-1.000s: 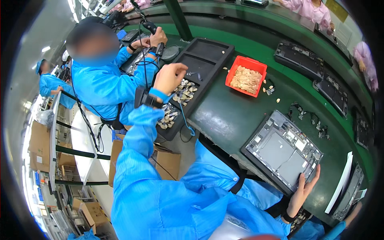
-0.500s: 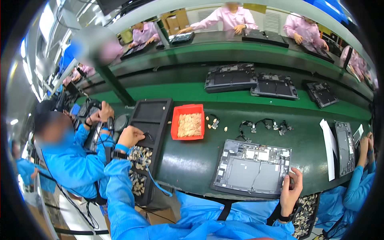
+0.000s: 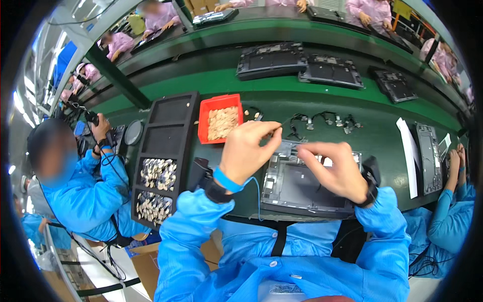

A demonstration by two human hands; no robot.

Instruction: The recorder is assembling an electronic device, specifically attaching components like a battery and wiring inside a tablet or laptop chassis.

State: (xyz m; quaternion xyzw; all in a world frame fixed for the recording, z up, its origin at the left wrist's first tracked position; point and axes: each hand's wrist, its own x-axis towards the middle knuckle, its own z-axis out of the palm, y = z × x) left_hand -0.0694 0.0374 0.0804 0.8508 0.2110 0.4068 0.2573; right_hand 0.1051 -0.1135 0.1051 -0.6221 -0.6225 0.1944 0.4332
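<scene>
Pinching thin wire (image 3: 289, 121): left hand (image 3: 246, 151) grip clenched; right hand (image 3: 334, 168) grip unclear, above open laptop chassis (image 3: 292, 189).

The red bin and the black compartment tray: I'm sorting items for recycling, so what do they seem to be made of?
The red bin looks like moulded plastic: uniform bright colour, thin rounded rim, slight sheen. The black compartment tray seems to be matte plastic, possibly a formed sheet, judging by its dull surface and soft-edged recesses. The small pale parts in the bin are too small to tell.
</scene>
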